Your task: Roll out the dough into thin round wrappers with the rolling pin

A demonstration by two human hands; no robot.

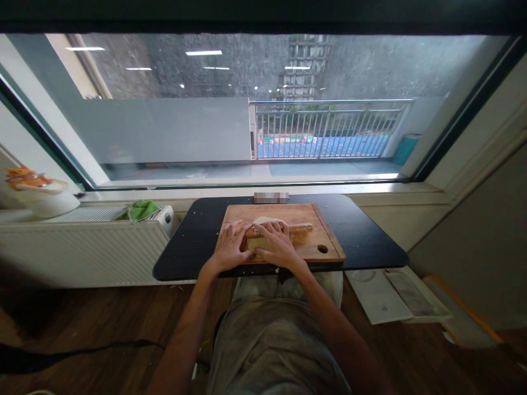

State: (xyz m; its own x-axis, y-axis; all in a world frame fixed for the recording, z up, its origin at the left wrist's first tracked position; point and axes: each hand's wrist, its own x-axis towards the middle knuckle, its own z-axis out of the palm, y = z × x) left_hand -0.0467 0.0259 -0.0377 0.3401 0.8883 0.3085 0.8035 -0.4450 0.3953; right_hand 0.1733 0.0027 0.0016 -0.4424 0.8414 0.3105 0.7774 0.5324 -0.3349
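A wooden rolling pin [302, 227] lies crosswise over a pale, flat piece of dough [258, 243] on a wooden cutting board [280, 211]. At the pin's left end is my left hand [230, 246], fingers bent over it and thumb on the near side. My right hand [280, 244] curls over the middle of the pin, thumb pointing left toward the other thumb. The pin's right end sticks out past my right hand. Part of the dough shows beyond my fingers; the hands hide the rest and the pin's left end.
The board rests on a black table [370, 247] below a wide window. To the left, a white radiator [102, 247] carries a green cloth [143, 209], with a white pot-like ornament [47, 197] beside it. White panels [379, 296] lie low on the right.
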